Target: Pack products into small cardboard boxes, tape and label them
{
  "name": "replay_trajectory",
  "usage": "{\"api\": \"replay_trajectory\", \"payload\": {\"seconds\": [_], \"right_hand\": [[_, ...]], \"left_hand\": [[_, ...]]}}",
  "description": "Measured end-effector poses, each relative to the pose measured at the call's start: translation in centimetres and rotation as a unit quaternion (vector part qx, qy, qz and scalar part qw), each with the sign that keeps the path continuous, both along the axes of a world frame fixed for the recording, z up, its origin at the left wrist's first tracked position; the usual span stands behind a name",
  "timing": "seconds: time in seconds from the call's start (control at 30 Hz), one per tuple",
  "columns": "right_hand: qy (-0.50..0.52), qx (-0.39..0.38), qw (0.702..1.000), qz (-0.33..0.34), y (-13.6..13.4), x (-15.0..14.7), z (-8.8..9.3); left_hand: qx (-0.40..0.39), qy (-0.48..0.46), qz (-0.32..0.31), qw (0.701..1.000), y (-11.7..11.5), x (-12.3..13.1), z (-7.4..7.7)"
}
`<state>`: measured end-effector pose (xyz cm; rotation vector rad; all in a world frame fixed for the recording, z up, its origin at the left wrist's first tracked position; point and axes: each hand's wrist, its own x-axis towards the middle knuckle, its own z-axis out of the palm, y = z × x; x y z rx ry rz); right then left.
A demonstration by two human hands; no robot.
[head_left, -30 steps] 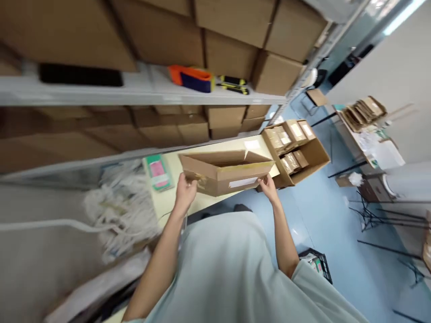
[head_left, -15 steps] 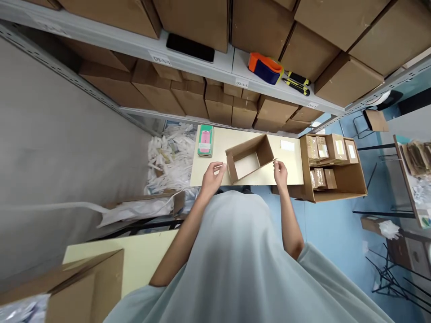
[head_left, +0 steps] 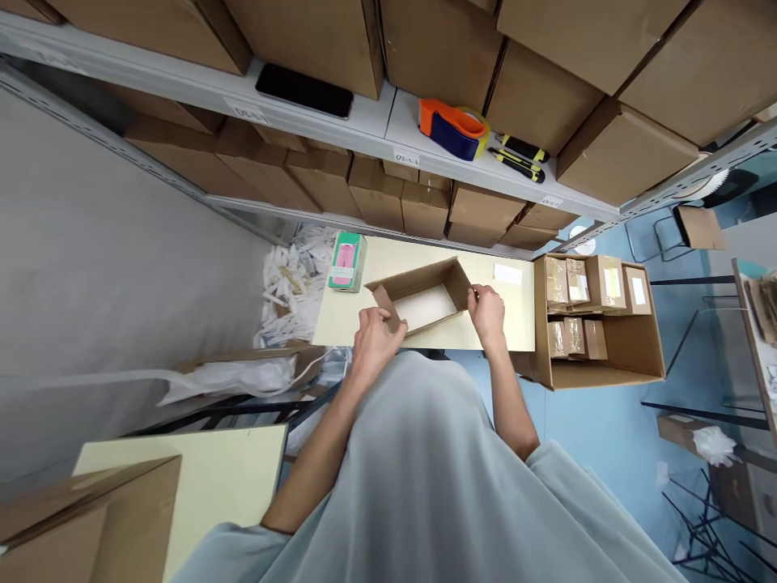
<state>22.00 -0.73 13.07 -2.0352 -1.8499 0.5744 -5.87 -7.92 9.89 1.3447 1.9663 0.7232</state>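
Note:
An open cardboard box (head_left: 425,309) with nothing inside lies at a slant on the pale yellow table (head_left: 380,253). At its left end, my left hand (head_left: 375,344) has its thumb and fingers around the near left edge. My right hand (head_left: 487,317) pinches the right end of the box. A green and pink packet (head_left: 346,263) stands at the table's left end, and a white label (head_left: 507,274) lies to the right of the box.
A large carton (head_left: 631,348) holding several small boxes adjoins the table's right end. The shelf (head_left: 394,129) above carries a black phone (head_left: 304,89), an orange and blue tape dispenser (head_left: 452,129) and cutters (head_left: 522,158). White scraps (head_left: 295,279) are heaped at left.
Both hands have closed on the ends of the box, where before they were held beside it with fingers free or barely touching. The whole view has shifted slightly.

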Motion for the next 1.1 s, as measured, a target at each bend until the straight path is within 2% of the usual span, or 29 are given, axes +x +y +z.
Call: {"api": "replay_trajectory", "payload": {"seconds": [0.1,0.2,0.37,0.5,0.6,0.7,0.77,0.9,1.0,1.1], "right_hand": [[0.0,-0.01,1.0,0.004,-1.5,1.0,0.2],[0.025,-0.013,1.0,-0.002,-3.0,1.1,-0.3],[0.073,-0.002,0.997,0.028,-4.4,0.5,-1.5],[0.1,0.001,0.992,0.075,-3.9,1.0,-2.1],[0.101,-0.011,0.991,0.088,-2.8,1.5,-2.8],[0.095,-0.03,0.994,0.045,-1.5,1.5,-3.8],[0.084,-0.026,0.996,-0.013,-0.9,1.2,-4.5],[0.067,0.041,0.991,-0.107,-1.1,0.8,-5.8],[0.072,0.066,0.991,-0.095,-2.3,0.9,-6.1],[0.074,0.035,0.995,-0.055,-3.1,1.0,-5.9]], "left_hand": [[0.014,0.012,-0.01,1.0,1.5,-0.3,0.5],[0.036,-0.002,-0.046,0.998,2.6,-1.0,1.1],[0.054,-0.039,-0.095,0.993,2.8,-1.5,1.3],[0.07,-0.04,-0.134,0.988,2.4,-1.0,0.2],[0.07,-0.043,-0.11,0.991,2.8,-0.5,-0.7],[0.066,-0.052,-0.042,0.996,4.1,-0.5,-1.1],[0.091,-0.055,-0.033,0.994,5.4,-0.8,-1.2],[0.163,-0.029,-0.142,0.976,7.0,-2.3,-2.0],[0.166,-0.005,-0.203,0.965,6.6,-3.2,-3.2],[0.13,-0.018,-0.191,0.973,5.2,-3.3,-4.6]]}}
